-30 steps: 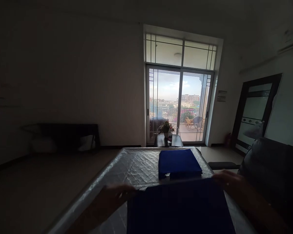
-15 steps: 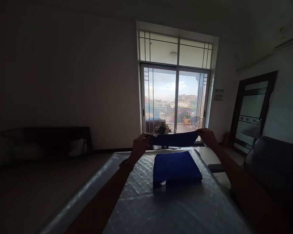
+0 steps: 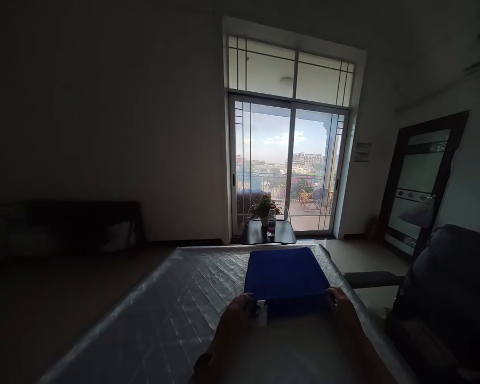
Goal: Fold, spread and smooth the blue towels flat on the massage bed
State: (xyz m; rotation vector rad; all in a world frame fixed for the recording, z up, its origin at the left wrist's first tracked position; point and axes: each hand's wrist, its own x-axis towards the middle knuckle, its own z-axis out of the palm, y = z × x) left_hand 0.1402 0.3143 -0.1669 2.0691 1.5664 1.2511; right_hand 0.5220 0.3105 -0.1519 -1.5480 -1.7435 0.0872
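Note:
A folded dark blue cloth (image 3: 287, 272) lies flat on a silver quilted surface (image 3: 184, 304). My left hand (image 3: 238, 310) is at its near left corner, fingers bent and closed on the edge. At the near right corner, my right hand (image 3: 341, 305) pinches the edge between thumb and fingers. A small white tag (image 3: 262, 312) hangs from the near edge, beside my left fingers. Dim light leaves the fingertips hard to make out.
Beyond the far edge, a small dark table (image 3: 250, 233) bears a potted plant (image 3: 264, 207) and a bottle (image 3: 271, 221). Sliding glass doors (image 3: 292, 160) stand behind. To the right are a dark chair (image 3: 448, 288), a grey seat (image 3: 372, 279) and a door (image 3: 420, 186).
Both hands have come down and nearer from above the far edge, where they held a strip of blue cloth stretched between them. They are now at the folded cloth's near corners.

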